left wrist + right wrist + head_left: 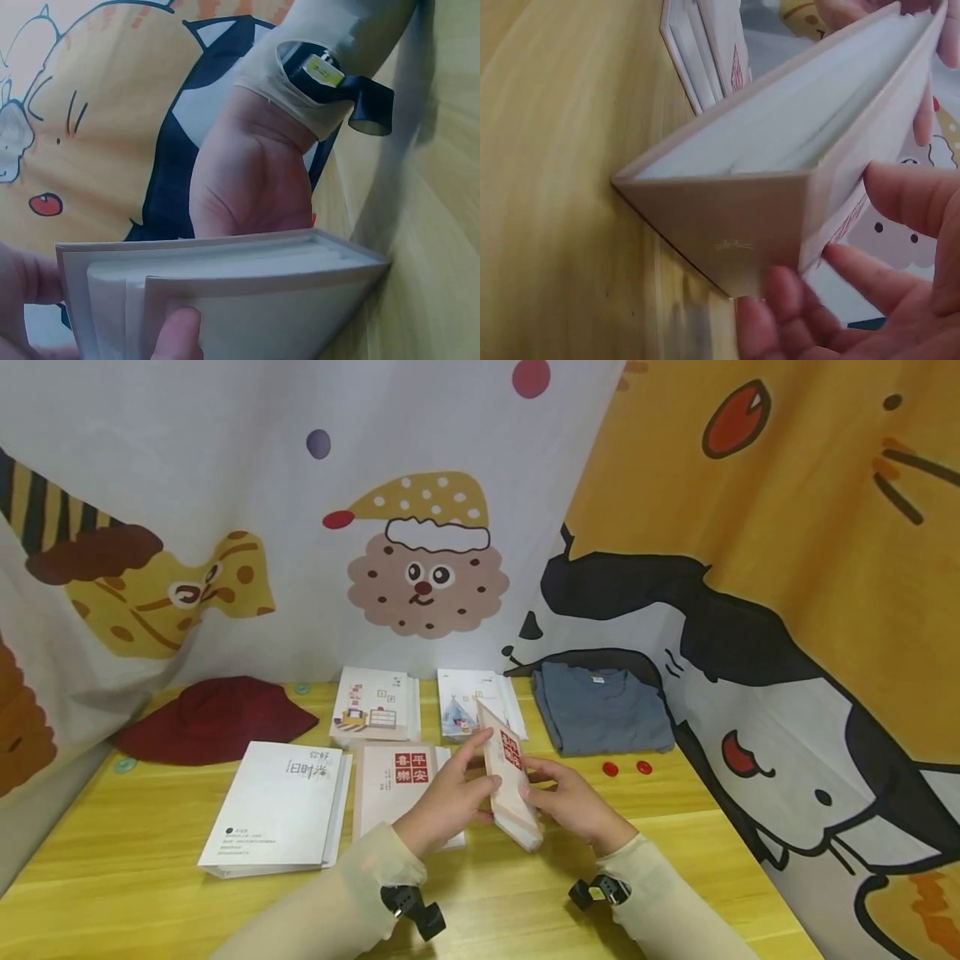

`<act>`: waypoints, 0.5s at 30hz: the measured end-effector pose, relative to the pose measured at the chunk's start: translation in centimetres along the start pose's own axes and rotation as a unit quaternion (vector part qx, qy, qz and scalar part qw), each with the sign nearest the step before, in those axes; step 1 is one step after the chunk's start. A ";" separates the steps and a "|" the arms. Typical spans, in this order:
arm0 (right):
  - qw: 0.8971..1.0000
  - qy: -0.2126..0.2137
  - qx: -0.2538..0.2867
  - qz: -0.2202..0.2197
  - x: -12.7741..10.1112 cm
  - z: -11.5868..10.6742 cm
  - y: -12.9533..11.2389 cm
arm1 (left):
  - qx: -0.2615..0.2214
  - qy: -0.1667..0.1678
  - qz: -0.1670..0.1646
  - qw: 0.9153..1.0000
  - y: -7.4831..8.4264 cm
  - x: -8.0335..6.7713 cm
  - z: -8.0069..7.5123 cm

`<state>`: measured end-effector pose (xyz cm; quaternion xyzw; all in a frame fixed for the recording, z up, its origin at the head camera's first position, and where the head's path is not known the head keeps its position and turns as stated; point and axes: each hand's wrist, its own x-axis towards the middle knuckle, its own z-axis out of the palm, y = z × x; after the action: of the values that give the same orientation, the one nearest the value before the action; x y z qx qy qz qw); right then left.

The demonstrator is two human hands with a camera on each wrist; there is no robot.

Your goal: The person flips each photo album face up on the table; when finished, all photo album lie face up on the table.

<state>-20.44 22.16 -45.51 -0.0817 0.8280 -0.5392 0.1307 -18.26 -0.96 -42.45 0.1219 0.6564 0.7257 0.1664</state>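
Both hands hold a pale pink photo album (513, 781) with red square characters on its cover, tilted up over the table. My left hand (450, 789) grips its left edge, the thumb (178, 336) on one cover. On the other side, my right hand (576, 802) holds it near the spine (712, 217), thumb on the front cover and fingers curled by the spine. A matching pink album (390, 781) lies just left of the hands. Left of that is a white album (273, 806).
Two illustrated white albums (375, 697) (461, 685) lie at the back. A dark red hat (225, 718) sits at back left, a folded blue-grey garment (600, 710) at back right. Red discs (611, 769) and green discs (125, 766) lie on the wooden table (660, 827). A cartoon curtain (262, 410) hangs behind.
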 end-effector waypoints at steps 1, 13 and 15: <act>1.000 0.007 -0.002 -0.005 0.0 0.1 0.0 | -0.002 0.001 0.002 1.000 0.1 -0.1 0.0; 0.987 0.033 0.159 -0.013 -1.1 0.5 -1.7 | 0.034 -0.020 0.011 0.999 -0.7 0.4 0.4; 0.984 0.041 0.175 -0.006 -1.3 0.3 -1.8 | 0.059 -0.032 0.008 0.998 -1.2 0.7 0.4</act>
<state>-19.15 21.50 -43.80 -0.0407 0.7248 -0.6796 0.1054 -18.61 -0.22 -43.67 0.1605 0.6911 0.6829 0.1740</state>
